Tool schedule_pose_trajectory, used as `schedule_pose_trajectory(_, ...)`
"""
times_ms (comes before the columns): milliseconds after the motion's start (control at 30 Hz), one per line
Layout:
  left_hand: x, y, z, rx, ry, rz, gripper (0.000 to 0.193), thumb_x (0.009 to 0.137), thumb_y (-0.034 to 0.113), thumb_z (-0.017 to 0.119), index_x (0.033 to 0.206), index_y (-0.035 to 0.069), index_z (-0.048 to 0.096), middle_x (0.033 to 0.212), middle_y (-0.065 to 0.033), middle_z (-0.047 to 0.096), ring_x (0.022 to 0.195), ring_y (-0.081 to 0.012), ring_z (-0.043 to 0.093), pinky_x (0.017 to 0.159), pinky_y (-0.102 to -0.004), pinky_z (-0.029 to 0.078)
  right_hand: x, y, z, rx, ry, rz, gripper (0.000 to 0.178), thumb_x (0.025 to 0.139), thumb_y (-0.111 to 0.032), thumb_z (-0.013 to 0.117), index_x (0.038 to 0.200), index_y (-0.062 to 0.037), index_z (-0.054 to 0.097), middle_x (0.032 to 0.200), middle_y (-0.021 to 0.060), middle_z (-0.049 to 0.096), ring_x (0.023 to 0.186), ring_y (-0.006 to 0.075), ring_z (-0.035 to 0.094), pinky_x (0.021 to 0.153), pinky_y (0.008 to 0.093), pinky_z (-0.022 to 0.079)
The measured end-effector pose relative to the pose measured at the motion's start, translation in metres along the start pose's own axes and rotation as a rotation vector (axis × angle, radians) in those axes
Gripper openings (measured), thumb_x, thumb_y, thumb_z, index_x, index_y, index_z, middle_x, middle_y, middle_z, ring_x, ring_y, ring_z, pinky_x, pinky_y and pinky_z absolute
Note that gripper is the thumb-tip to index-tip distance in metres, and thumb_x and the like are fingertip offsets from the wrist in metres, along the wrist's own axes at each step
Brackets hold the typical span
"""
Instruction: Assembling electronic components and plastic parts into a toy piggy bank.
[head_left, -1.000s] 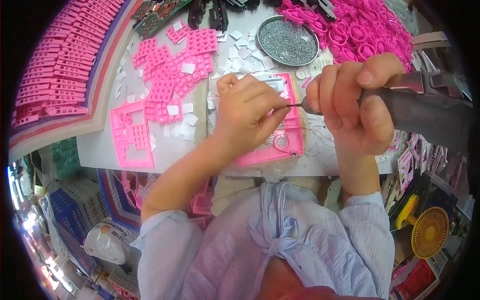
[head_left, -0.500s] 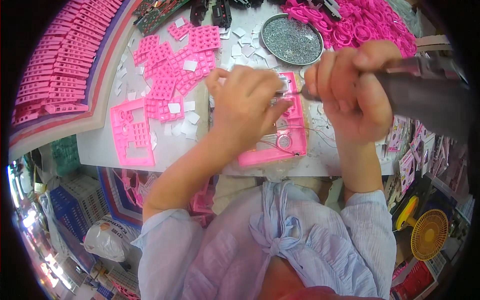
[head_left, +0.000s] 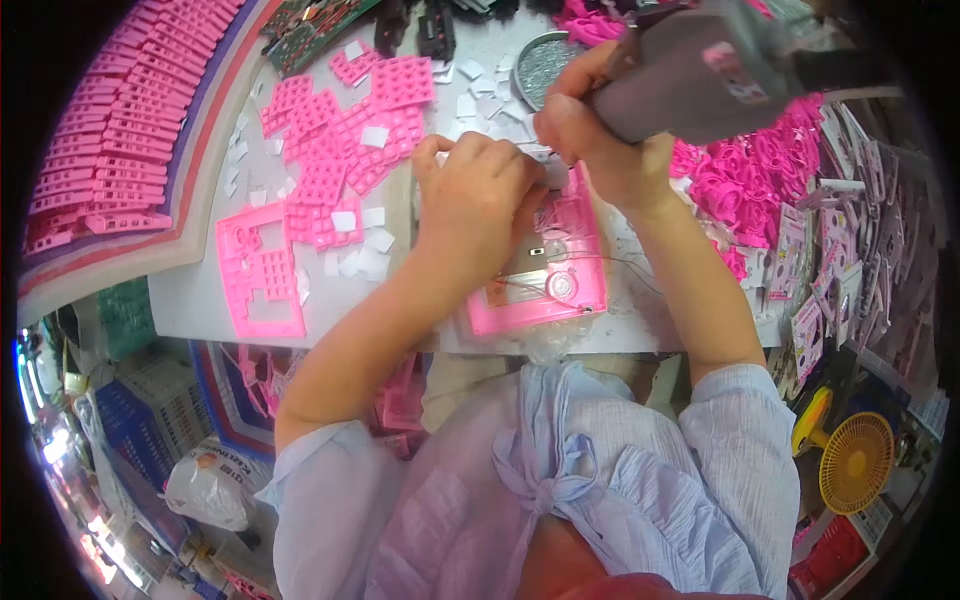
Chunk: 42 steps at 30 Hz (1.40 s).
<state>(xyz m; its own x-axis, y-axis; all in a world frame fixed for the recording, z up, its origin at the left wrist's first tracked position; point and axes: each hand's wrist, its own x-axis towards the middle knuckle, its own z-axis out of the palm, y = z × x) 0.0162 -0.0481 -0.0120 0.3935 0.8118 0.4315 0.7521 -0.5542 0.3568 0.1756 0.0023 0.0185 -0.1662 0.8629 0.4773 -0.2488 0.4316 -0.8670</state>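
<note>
My right hand (head_left: 605,145) is wrapped round a grey power screwdriver (head_left: 690,80), its body tilted up to the right. The tool's tip is hidden near the far end of an open pink plastic casing (head_left: 535,315). My left hand (head_left: 472,195) lies over that casing's upper left part, fingers curled and pressed together close to the screwdriver's front. What they pinch, if anything, cannot be seen. Inside the casing show a round metal part (head_left: 562,287) and thin wires (head_left: 625,262). A round tin of small screws (head_left: 545,65) stands just beyond, partly behind my right hand.
Pink button sheets (head_left: 320,180) and small white squares (head_left: 374,240) lie left of the casing, beside another pink casing part (head_left: 262,270). Stacked pink parts (head_left: 130,120) fill the far left. Pink loose pieces (head_left: 750,170) heap at right. A green circuit board (head_left: 310,35) lies at the back.
My right hand and the screwdriver have swung up and away to the far side, the tool now angled more steeply. My left hand has stayed over the casing, which is slightly turned.
</note>
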Motion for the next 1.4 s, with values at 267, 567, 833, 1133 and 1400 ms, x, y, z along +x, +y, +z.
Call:
schedule_pose_trajectory(267,0.007,-0.015,-0.025,-0.09,-0.191,-0.052,0.043,0.081,0.023,0.076,0.119,0.007,0.062,0.112,-0.0136,0.065,0.104,-0.0328,0.063,0.104,-0.0491,0.037,0.035,-0.024,-0.032,0.34,-0.272,0.171,0.044,0.091,-0.017,0.072,0.127,0.0019,0.058,0.104,0.0113,0.069,0.09,0.0164,0.065,0.076,0.0306,0.052)
schedule_pose_trajectory(567,-0.124,-0.02,-0.24,-0.392,-0.397,-0.651,0.05,0.074,0.006,0.07,0.121,-0.001,0.056,0.115,-0.0103,0.058,0.108,-0.02,0.057,0.096,-0.0326,0.044,-0.01,-0.008,-0.17,-1.541,-0.533,0.05,0.015,0.082,-0.016,0.067,0.092,-0.0048,0.068,0.087,0.0125,0.068,0.087,0.0353,0.063,0.077,0.0469,0.051)
schedule_pose_trajectory(833,-0.308,-0.08,-0.212,0.431,-0.893,-0.872,0.046,0.073,0.014,0.074,0.115,0.007,0.059,0.111,-0.0171,0.064,0.108,-0.0346,0.062,0.093,-0.047,0.048,-0.03,-0.008,-0.152,-1.634,-0.401,0.065,0.017,0.084,-0.02,0.068,0.094,-0.0069,0.067,0.092,0.0109,0.069,0.092,0.0329,0.063,0.076,0.0459,0.051)
schedule_pose_trajectory(1133,-0.137,0.01,-0.14,-0.274,-0.683,-0.305,0.035,0.076,0.016,0.077,0.105,0.003,0.062,0.098,-0.0145,0.064,0.092,-0.036,0.062,0.08,-0.0428,0.049,-0.025,-0.006,-0.159,-1.642,-0.461,0.147,0.017,0.084,-0.019,0.067,0.097,-0.0073,0.068,0.096,0.0115,0.07,0.093,0.034,0.063,0.079,0.0475,0.051)
schedule_pose_trajectory(1400,-0.06,0.024,-0.059,-0.317,-0.496,0.221,0.023,0.079,0.014,0.074,0.098,0.008,0.063,0.091,-0.0073,0.062,0.085,-0.0282,0.062,0.074,-0.0405,0.048,-0.029,-0.01,-0.15,-1.503,-0.378,0.062,0.014,0.084,-0.017,0.07,0.088,-0.0041,0.067,0.087,0.0112,0.066,0.088,0.0337,0.063,0.075,0.0447,0.051)
